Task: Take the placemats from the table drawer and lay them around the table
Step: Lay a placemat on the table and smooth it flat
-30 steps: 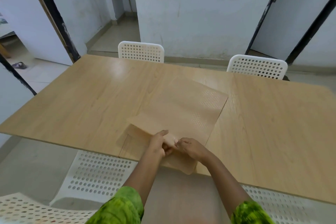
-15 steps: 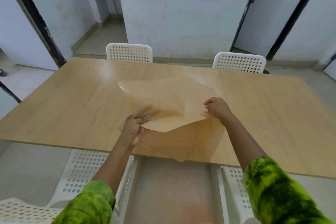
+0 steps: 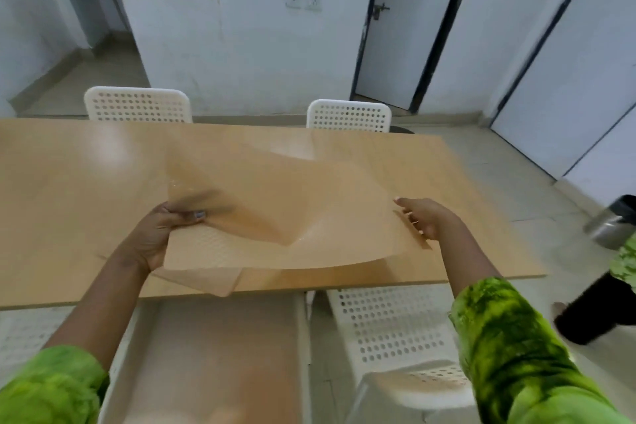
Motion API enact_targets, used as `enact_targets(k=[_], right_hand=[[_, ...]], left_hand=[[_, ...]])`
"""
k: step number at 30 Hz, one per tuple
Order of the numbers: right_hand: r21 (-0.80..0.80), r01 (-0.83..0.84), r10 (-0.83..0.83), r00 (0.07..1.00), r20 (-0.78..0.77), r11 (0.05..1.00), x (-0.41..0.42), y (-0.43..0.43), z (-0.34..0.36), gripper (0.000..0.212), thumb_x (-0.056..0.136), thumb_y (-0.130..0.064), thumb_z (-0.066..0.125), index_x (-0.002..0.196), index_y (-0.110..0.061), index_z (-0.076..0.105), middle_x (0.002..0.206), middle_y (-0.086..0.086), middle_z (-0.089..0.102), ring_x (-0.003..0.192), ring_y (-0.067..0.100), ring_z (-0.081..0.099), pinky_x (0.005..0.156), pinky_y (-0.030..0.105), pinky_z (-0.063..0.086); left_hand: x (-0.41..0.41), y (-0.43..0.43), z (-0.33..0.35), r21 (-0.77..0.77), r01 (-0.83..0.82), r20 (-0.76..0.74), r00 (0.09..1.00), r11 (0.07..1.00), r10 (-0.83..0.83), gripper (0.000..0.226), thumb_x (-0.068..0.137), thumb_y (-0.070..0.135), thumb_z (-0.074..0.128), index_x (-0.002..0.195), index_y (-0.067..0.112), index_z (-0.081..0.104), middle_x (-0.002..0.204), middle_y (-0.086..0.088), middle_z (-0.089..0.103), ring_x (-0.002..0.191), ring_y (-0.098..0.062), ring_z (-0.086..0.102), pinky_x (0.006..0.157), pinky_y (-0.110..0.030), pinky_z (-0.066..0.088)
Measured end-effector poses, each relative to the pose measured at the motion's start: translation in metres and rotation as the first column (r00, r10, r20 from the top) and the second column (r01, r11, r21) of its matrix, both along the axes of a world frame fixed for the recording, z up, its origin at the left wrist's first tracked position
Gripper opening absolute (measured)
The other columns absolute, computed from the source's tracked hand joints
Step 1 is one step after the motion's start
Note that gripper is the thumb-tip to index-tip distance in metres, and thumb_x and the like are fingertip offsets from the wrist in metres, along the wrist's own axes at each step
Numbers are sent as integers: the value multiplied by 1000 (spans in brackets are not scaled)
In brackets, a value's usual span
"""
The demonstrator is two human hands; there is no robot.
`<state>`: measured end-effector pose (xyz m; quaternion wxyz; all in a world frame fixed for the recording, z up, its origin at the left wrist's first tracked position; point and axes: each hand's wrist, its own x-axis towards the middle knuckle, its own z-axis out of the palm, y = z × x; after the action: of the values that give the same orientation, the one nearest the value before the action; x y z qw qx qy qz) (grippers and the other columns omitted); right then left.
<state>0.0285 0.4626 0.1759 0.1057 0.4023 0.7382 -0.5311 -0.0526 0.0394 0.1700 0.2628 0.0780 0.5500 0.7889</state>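
**Q:** Head view: what is there, biggest first, and how many of each?

**A:** One pale wood bench (image 3: 86, 217), running from 9 to 3 o'clock. One drawer (image 3: 213, 354) stands open under its near edge at 6 o'clock. There are four white perforated chairs. The far left chair (image 3: 137, 105) is at 11, the far right chair (image 3: 349, 115) at 1, the near right chair (image 3: 389, 330) at 5 and the near left chair (image 3: 24, 330), blurred, at 8. I can make out two placemats, and one metal bin (image 3: 612, 224) on the floor at 3.

**Q:** How do the placemats look, and where are they?

**A:** The upper placemat (image 3: 275, 217) is a thin tan sheet, close to the bench's colour, with a fine dotted pattern. It is held up over the middle of the bench and sags into a crease between the hands. The lower placemat (image 3: 220, 282) lies flat on the bench at 7, one corner hanging over the near edge above the drawer.

**Q:** And the hands?

**A:** The left hand (image 3: 161, 234) grips the upper placemat's left edge, thumb on top and fingers curled beneath. The right hand (image 3: 426, 220) pinches its right edge near the corner.

**Q:** Does anything get in the way?

**A:** The raised sheet hides most of the lower placemat and the middle of the bench. The open drawer fills the gap between the two near chairs.
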Motion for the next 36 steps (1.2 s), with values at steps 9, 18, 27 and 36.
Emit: enact_targets(k=[9, 18, 27, 36], right_hand=[[50, 281, -254, 919, -303, 958, 77, 171, -31, 15, 79, 0, 65, 76, -12, 56, 80, 6, 57, 74, 20, 52, 60, 28, 41], [184, 411, -309, 857, -413, 893, 71, 258, -70, 11, 82, 1, 59, 85, -9, 61, 92, 6, 58, 86, 19, 51, 72, 27, 40], [466, 218, -175, 975, -136, 858, 66, 292, -111, 39, 90, -8, 48, 128, -11, 54, 131, 18, 53, 113, 34, 52, 95, 41, 43], [595, -483, 361, 875, 322, 642, 108, 228, -155, 54, 97, -44, 28, 148, -27, 19, 160, 7, 5, 147, 26, 2, 116, 48, 9]], left_hand=[[27, 174, -24, -104, 42, 26, 999, 994, -39, 41, 68, 7, 63, 107, 13, 69, 103, -7, 73, 82, -18, 72, 64, -26, 59], [9, 305, -47, -415, -200, -81, 980, 887, 183, 41, 86, -14, 47, 121, 6, 51, 90, -4, 59, 73, -13, 55, 50, -11, 48], [22, 334, -94, -897, -112, -125, 992, 429, -3, 64, 89, 6, 52, 146, 8, 23, 143, -18, 36, 120, -32, 44, 98, -41, 39], [91, 351, -144, -996, -70, -22, 758, -49, -652, 64, 96, 52, 16, 147, 28, -14, 155, 1, -27, 143, -22, -24, 115, -50, -9]])
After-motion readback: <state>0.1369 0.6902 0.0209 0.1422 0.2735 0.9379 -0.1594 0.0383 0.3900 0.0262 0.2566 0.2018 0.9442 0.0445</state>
